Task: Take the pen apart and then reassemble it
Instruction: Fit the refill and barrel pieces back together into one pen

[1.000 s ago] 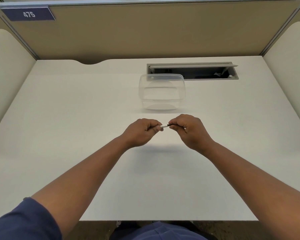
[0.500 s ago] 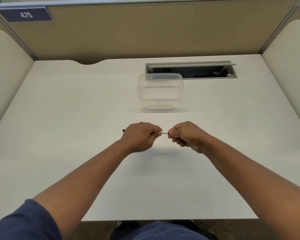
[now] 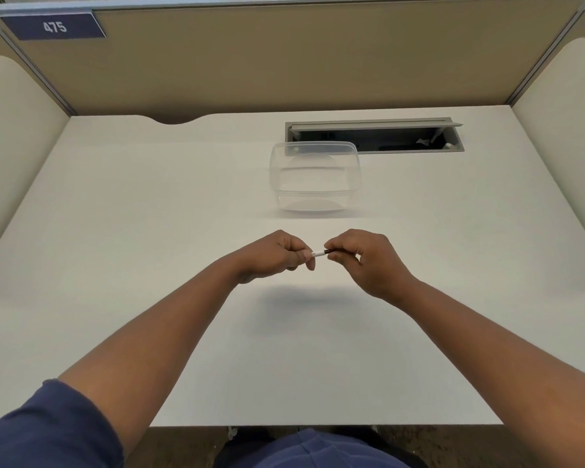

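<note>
pen pinched btwn both hands' fingers, above desk.

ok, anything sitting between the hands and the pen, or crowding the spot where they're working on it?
Nothing visible. The left hand and right hand both already grip the pen, held above the white desk. The only nearby item, a clear plastic container, sits farther back, apart from the hands.

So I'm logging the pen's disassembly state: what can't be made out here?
Head view only:
- Pen: mostly hidden inside the left hand and right hand; only a short white-and-dark stretch shows.
- Whether its parts are joined or separated: too small.
- Cable tray contents: dark, unclear.
</note>
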`<action>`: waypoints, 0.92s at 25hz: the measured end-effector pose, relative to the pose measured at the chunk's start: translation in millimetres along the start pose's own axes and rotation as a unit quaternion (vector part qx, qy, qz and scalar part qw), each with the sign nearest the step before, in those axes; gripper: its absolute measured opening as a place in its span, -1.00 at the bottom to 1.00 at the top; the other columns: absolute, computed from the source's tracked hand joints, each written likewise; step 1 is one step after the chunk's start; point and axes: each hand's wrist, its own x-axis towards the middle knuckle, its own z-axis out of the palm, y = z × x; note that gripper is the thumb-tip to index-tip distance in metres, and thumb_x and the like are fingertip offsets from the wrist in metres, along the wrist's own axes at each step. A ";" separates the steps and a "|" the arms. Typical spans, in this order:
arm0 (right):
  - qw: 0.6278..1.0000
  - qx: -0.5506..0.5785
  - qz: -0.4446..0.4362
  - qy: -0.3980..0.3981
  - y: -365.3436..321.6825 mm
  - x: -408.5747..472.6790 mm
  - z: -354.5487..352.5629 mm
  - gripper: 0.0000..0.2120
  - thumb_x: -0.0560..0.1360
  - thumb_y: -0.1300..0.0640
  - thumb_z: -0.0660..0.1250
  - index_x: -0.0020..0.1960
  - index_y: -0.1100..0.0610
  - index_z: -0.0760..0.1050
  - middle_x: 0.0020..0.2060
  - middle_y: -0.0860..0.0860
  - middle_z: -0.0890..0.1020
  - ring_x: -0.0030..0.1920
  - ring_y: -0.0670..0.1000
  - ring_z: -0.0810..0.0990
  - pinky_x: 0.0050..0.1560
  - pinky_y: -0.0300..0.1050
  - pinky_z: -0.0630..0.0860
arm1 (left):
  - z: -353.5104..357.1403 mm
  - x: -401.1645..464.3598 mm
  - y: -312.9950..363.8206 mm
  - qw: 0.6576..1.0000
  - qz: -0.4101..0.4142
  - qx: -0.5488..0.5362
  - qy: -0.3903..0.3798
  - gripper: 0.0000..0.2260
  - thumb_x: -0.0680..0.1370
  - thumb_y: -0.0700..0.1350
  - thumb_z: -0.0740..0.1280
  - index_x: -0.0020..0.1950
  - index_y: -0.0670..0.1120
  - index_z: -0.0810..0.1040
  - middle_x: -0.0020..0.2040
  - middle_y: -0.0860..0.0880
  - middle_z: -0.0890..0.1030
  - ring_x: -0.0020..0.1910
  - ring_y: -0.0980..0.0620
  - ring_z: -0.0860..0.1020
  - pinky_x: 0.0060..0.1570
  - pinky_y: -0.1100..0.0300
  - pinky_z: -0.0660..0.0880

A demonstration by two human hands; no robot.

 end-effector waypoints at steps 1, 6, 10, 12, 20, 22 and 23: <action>0.999 -0.031 -0.036 0.010 0.8 -0.4 -0.5 -0.87 0.48 0.31 0.46 0.03 0.21 0.68 -0.16 0.07 0.71 -0.16 0.04 0.63 -0.11 -0.17 0.52 | -1.7 -0.3 1.4 1.000 -0.008 -0.006 -0.015 -0.75 0.64 0.03 0.28 -0.08 0.00 0.71 -0.44 0.16 0.38 -0.45 0.14 0.27 -0.44 0.33 0.22; 0.986 -0.114 -0.102 0.069 -0.1 -0.8 1.3 -0.94 0.49 0.33 0.44 -0.05 0.25 0.66 -0.20 0.08 0.70 -0.24 0.16 0.59 -0.20 -0.06 0.53 | -1.5 -1.1 5.9 0.997 -0.021 -0.050 -0.048 -0.75 0.65 0.00 0.27 -0.06 -0.02 0.72 -0.41 0.09 0.36 -0.45 0.09 0.21 -0.45 0.25 0.15; 0.989 -0.119 -0.062 0.071 -6.2 -0.3 2.4 -0.94 0.49 0.35 0.43 -0.10 0.24 0.66 -0.28 0.08 0.69 -0.29 0.15 0.55 -0.26 -0.07 0.48 | 5.2 -2.1 6.8 0.999 -0.011 -0.033 0.003 -0.75 0.65 0.00 0.29 -0.08 -0.03 0.72 -0.44 0.12 0.39 -0.45 0.11 0.25 -0.45 0.29 0.20; 0.994 -0.103 -0.011 0.045 -10.6 -0.5 2.8 -0.92 0.51 0.32 0.40 -0.13 0.20 0.65 -0.33 0.07 0.65 -0.31 0.11 0.50 -0.28 -0.08 0.43 | 10.0 -2.3 5.0 0.999 -0.001 -0.014 0.036 -0.75 0.65 -0.01 0.29 -0.10 -0.03 0.71 -0.46 0.15 0.36 -0.45 0.14 0.27 -0.43 0.30 0.23; 0.913 0.156 0.359 -0.113 -14.7 3.4 0.9 -0.79 0.57 0.15 0.32 -0.19 0.11 0.65 -0.34 -0.01 0.64 -0.33 -0.04 0.51 -0.28 -0.17 0.46 | 21.3 -0.2 -2.6 0.974 0.008 0.209 0.084 -0.79 0.63 0.02 0.25 -0.10 0.12 0.65 -0.35 0.17 0.53 -0.35 0.09 0.42 -0.22 0.12 0.43; 0.952 0.101 0.280 -0.077 -13.7 -0.3 4.2 -0.83 0.57 0.14 0.35 -0.15 0.08 0.67 -0.32 -0.01 0.65 -0.30 -0.03 0.53 -0.23 -0.09 0.48 | 14.0 -0.1 -3.5 0.992 0.008 0.113 0.051 -0.77 0.64 0.02 0.27 -0.11 0.06 0.69 -0.32 0.04 0.48 -0.32 0.03 0.37 -0.24 0.13 0.37; 0.965 0.089 0.239 -0.053 -12.8 -1.8 4.9 -0.87 0.56 0.16 0.38 -0.11 0.08 0.69 -0.32 -0.03 0.65 -0.30 -0.05 0.53 -0.22 -0.11 0.47 | 10.4 -0.5 -2.7 0.997 0.006 0.070 0.035 -0.76 0.64 0.02 0.28 -0.11 0.04 0.70 -0.34 0.05 0.44 -0.34 0.06 0.35 -0.28 0.19 0.33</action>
